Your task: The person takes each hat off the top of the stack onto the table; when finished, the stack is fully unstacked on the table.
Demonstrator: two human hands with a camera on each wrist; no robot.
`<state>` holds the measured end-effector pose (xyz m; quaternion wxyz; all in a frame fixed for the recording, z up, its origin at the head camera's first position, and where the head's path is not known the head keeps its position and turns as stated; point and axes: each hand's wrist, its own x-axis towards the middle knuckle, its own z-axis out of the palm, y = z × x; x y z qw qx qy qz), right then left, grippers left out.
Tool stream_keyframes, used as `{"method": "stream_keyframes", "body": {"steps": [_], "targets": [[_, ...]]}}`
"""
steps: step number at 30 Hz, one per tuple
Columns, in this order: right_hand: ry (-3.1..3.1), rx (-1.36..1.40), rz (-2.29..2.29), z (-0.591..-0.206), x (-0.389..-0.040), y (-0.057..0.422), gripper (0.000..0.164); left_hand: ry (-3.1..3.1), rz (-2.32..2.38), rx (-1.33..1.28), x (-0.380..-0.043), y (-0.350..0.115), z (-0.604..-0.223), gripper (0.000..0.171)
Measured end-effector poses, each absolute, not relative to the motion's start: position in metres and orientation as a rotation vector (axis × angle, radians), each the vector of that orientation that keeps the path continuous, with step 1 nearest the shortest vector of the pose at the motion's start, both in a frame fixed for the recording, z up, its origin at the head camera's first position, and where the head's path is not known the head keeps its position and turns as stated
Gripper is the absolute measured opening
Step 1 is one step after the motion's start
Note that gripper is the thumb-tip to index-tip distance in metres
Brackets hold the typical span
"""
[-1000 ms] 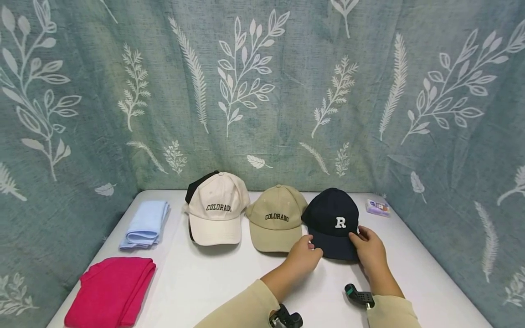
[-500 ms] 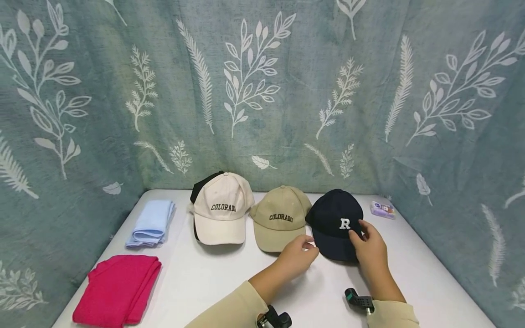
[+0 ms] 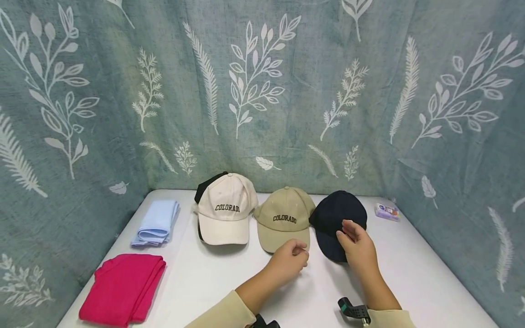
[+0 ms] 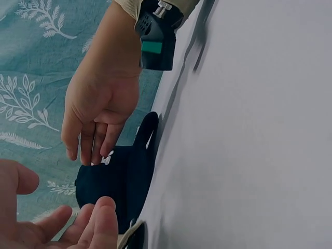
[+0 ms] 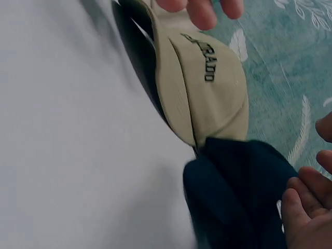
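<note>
In the head view, a navy cap (image 3: 337, 212) with its brim toward me lies at the right end of a row of caps. My right hand (image 3: 360, 250) is in front of it, fingers loosely bent and holding nothing, covering the white R. The left wrist view has that right hand (image 4: 104, 98) beside the cap's front; contact cannot be told. My left hand (image 3: 288, 263) hovers near the brim of a khaki COLORADO cap (image 3: 287, 205), fingers relaxed, nothing held. In the right wrist view, the khaki cap (image 5: 215, 88) and navy cap (image 5: 233, 192) touch.
Left of the khaki cap, a cream COLORADO cap (image 3: 229, 193) overlaps a black cap (image 3: 205, 186). Folded light-blue cloth (image 3: 156, 221) and folded pink cloth (image 3: 123, 289) lie at the left. A small purple packet (image 3: 387, 212) sits back right on the white table (image 3: 197, 282). Patterned curtains (image 3: 262, 136) surround it.
My left hand has drawn away from the navy cap's brim, leftward and toward me. The right hand has let go of its right edge and moved left across its front. The view has shifted slightly.
</note>
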<state>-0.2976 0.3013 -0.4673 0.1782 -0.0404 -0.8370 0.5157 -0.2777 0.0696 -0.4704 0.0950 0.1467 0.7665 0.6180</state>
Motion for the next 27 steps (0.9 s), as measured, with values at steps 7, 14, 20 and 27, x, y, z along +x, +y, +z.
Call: {"method": "stream_keyframes", "body": {"steps": [7, 14, 20, 27], "targets": [[-2.425, 0.047, 1.586, -0.468, -0.297, 0.273, 0.045, 2.305, 1.842, 0.396, -0.277, 0.045, -0.469, 0.033], [-2.406, 0.076, 1.741, -0.473, -0.298, 0.255, 0.041, 2.355, 1.833, 0.361, -0.277, 0.023, -0.469, 0.034], [-2.417, 0.114, 1.765, -0.476, -0.299, 0.246, 0.044, 2.382, 1.85, 0.336, -0.276, 0.006, -0.472, 0.033], [-2.463, 0.117, 1.825, -0.474, -0.306, 0.234, 0.047, 2.392, 1.857, 0.3, -0.277, -0.011, -0.475, 0.034]]}}
